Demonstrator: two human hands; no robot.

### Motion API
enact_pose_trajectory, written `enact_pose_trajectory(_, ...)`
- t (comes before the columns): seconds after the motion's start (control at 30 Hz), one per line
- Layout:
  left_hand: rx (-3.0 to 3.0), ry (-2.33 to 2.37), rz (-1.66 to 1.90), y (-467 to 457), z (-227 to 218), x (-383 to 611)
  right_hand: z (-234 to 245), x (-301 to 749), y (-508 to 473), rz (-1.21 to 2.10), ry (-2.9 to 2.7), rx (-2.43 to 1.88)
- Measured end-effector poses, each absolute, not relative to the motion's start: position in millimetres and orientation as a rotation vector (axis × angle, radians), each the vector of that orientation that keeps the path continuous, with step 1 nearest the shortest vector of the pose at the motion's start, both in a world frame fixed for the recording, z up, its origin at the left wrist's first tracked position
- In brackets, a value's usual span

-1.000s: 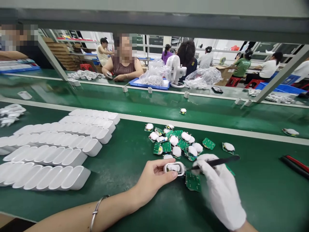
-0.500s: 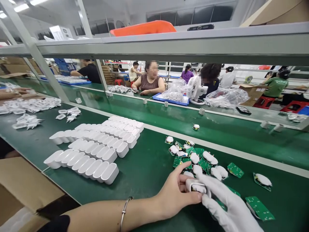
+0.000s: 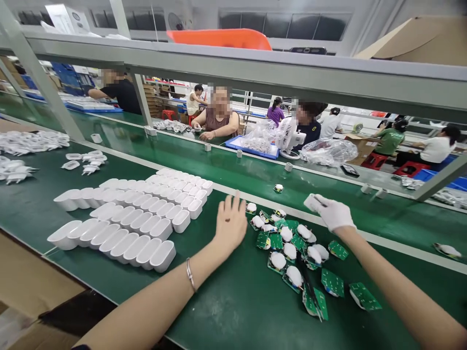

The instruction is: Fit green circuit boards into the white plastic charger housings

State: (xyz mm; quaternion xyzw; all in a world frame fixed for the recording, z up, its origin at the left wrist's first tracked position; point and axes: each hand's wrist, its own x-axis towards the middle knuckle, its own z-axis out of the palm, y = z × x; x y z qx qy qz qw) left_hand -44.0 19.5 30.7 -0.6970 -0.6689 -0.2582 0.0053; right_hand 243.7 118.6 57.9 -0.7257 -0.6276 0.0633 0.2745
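My bare left hand (image 3: 230,224) is open, fingers spread, palm down over the green bench between the white cases and the circuit boards. It holds nothing. My right hand (image 3: 333,214), in a white glove, grips a small white plastic case (image 3: 313,202) above the pale strip at the bench's far side. The inside of that case cannot be seen. Nearer me lies a loose cluster of green circuit boards (image 3: 305,244) topped with white oval pads. Black tweezers (image 3: 313,290) rest across them. Rows of white oval cases (image 3: 163,253) stand open-side up to the left.
White plug parts (image 3: 91,159) lie in piles at the far left. Beyond the pale strip runs a green belt (image 3: 251,176) with a single board (image 3: 278,188) on it. A grey shelf beam (image 3: 233,65) crosses overhead. Co-workers sit opposite, near a white fan (image 3: 288,136).
My left hand has let go of the white case and moved up and left, fingers opening. My right hand has carried the case away to the far side. The tweezers have come into view.
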Motion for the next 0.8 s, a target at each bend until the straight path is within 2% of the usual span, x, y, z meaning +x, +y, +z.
enact_pose_trajectory(0.1,-1.818,-2.287,-0.521,41.7,17.4,-63.3,54.4,260.5,153.2,0.165,-1.643,-2.175)
enact_pose_trajectory(0.2,-1.718,-2.367,-0.429,52.9,5.7,-74.6,44.8,254.8,162.6,0.150,-1.592,-2.316)
enact_pose_trajectory(0.4,-1.675,-2.323,-0.416,64.4,-6.7,-76.9,47.8,179.3,181.9,-0.023,-1.894,-2.138)
enact_pose_trajectory(0.6,-1.674,-2.230,-0.460,67.3,-5.9,-75.1,40.0,93.3,235.9,0.264,-2.274,-1.974)
enact_pose_trajectory(0.8,-1.681,-2.220,-0.399,66.0,-6.9,-73.6,38.5,65.8,237.9,0.371,-2.385,-1.986)
